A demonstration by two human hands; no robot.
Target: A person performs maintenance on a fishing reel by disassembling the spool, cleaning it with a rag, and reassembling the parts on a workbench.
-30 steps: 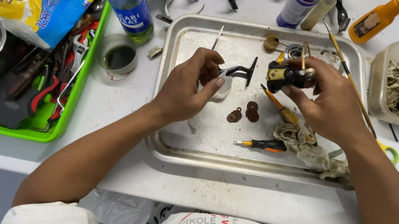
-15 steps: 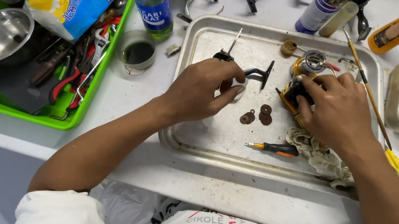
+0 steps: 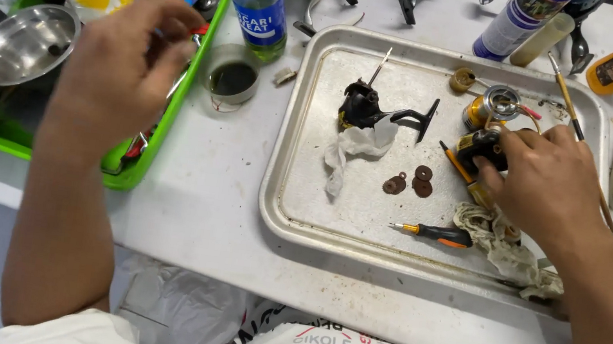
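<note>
Since half a second ago, the left hand [image 3: 125, 61] has left the metal tray and swung out to nine o'clock, now hovering over the green plastic bin [image 3: 156, 146] of tools; its fingers are curled loosely, and whether they pinch anything cannot be told. Head view, only view supplied: the black fishing-reel body with projecting shaft and foot [image 3: 368, 108] lies released on a crumpled white tissue [image 3: 353, 148] in the upper middle of the rectangular dull-silver metal tray [image 3: 294, 202], apart from both hands. Right hand [image 3: 541, 179] rests at three o'clock in the tray, fingers closed around a small black and gold reel part [image 3: 477, 145]. Just at twelve o'clock of that part stands a gold and silver spool [image 3: 494, 104]. Three small brown washers [image 3: 409, 181] lie between the tissue and the right hand. An orange-and-black-handled small screwdriver [image 3: 434, 233] lies at six o'clock of the washers, beside a dirty beige rag [image 3: 505, 249]. Outside the tray, at its ten o'clock, a clear cup of dark liquid [image 3: 231, 78] stands near a blue-labelled plastic bottle [image 3: 258, 0]. A shiny steel bowl [image 3: 26, 44] sits in the bin's far left.
</note>
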